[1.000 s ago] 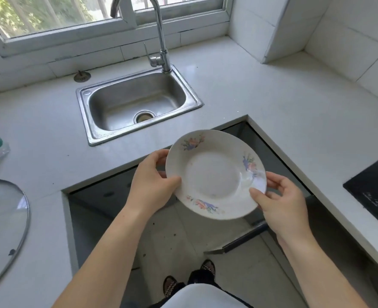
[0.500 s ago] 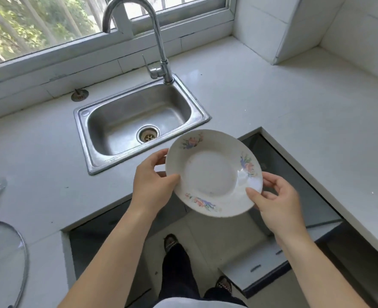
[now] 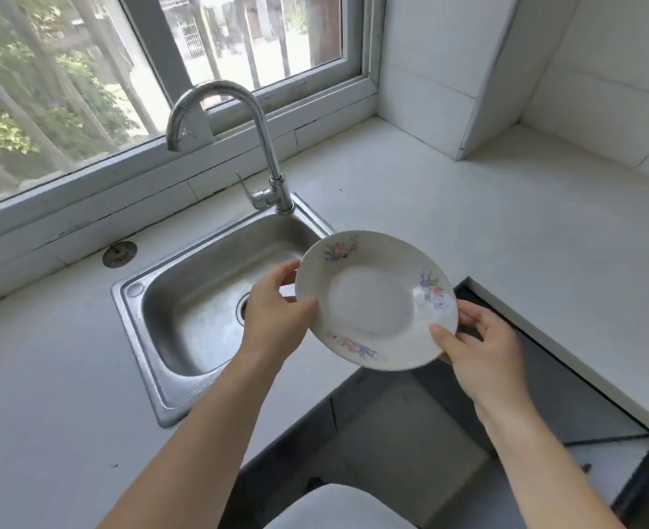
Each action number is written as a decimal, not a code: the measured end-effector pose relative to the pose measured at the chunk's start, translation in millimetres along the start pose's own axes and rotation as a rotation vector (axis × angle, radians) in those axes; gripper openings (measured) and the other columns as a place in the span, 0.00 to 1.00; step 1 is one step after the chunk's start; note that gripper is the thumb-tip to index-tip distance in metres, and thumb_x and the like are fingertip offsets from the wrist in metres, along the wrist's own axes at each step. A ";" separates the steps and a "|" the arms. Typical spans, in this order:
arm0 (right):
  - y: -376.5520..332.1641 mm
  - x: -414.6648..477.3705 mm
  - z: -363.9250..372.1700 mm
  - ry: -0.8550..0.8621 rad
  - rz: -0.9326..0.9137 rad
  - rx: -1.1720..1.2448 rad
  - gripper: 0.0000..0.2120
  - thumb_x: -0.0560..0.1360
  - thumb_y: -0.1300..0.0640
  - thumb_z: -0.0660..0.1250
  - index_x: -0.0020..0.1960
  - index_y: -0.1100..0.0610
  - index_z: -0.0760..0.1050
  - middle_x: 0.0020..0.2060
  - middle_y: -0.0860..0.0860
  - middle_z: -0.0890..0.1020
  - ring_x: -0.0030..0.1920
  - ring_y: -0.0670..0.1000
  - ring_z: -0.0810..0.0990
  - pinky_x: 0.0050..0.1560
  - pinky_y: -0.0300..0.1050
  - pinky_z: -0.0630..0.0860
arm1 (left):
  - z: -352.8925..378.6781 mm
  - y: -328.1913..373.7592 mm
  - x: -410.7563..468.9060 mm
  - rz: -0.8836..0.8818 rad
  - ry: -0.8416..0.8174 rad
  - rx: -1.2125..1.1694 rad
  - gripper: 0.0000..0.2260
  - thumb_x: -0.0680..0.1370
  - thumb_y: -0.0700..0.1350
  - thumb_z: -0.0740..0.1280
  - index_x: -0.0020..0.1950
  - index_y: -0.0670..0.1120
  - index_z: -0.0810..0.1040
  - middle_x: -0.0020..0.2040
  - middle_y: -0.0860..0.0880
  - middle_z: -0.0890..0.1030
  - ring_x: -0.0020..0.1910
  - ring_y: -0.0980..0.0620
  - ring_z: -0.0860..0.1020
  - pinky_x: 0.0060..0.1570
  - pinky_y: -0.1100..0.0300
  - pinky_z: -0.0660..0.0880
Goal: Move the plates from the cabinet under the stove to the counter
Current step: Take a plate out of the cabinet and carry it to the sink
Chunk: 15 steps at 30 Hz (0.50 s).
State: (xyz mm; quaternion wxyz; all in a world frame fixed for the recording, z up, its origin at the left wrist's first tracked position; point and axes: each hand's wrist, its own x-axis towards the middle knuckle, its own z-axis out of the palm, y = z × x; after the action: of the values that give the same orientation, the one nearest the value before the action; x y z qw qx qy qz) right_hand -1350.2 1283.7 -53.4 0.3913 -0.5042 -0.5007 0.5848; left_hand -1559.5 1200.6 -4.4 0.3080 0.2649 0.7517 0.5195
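Observation:
A white plate with small flower prints on its rim hangs in the air, tilted, over the front right corner of the sink. My left hand grips its left edge and my right hand grips its lower right edge. The white counter stretches behind and to the right of the plate. The cabinet under the stove is out of sight.
A steel sink with a tall curved tap sits at the left under the window. A tiled column stands at the back right corner. Below the plate is the gap between counters with dark cabinet fronts and floor.
The plate and both hands have moved forward and up toward the sink and counter. My view has tilted up, so the window shows more and the stove top has left the picture.

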 end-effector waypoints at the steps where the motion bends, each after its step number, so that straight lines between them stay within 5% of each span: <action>1: 0.9 1.5 2.7 0.013 0.006 0.008 0.16 0.69 0.67 0.70 0.49 0.48 0.76 0.45 0.44 0.84 0.43 0.45 0.84 0.34 0.37 0.78 | 0.1 0.8 5.8 0.009 -0.005 0.011 0.24 0.67 0.34 0.64 0.60 0.52 0.77 0.54 0.56 0.79 0.33 0.62 0.79 0.38 0.61 0.78; 4: -2.5 7.1 3.7 0.046 0.018 0.002 0.16 0.70 0.68 0.70 0.49 0.48 0.76 0.46 0.45 0.83 0.42 0.46 0.84 0.34 0.39 0.79 | 5.0 1.3 19.1 0.001 -0.051 0.014 0.24 0.67 0.33 0.63 0.60 0.52 0.77 0.55 0.56 0.79 0.32 0.59 0.78 0.40 0.58 0.78; 12: -11.5 49.0 -13.3 0.133 0.016 -0.073 0.17 0.70 0.66 0.70 0.51 0.46 0.76 0.46 0.43 0.83 0.42 0.44 0.84 0.37 0.42 0.80 | 37.9 9.4 61.7 -0.044 -0.187 -0.011 0.26 0.62 0.39 0.62 0.59 0.51 0.78 0.55 0.55 0.79 0.52 0.52 0.80 0.51 0.49 0.79; 15: -9.6 80.8 -15.7 0.129 0.047 -0.085 0.18 0.69 0.66 0.71 0.53 0.48 0.76 0.46 0.42 0.83 0.42 0.43 0.84 0.36 0.40 0.80 | 50.2 13.1 84.9 -0.066 -0.209 -0.024 0.23 0.60 0.40 0.62 0.52 0.56 0.80 0.50 0.58 0.81 0.45 0.53 0.82 0.45 0.51 0.81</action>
State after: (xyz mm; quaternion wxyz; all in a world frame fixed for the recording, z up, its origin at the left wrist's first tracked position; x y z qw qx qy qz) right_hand -1350.3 1366.3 -59.8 0.3871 -0.5688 -0.4868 0.5382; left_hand -1578.3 1296.8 -21.5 0.4049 0.2888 0.7175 0.4876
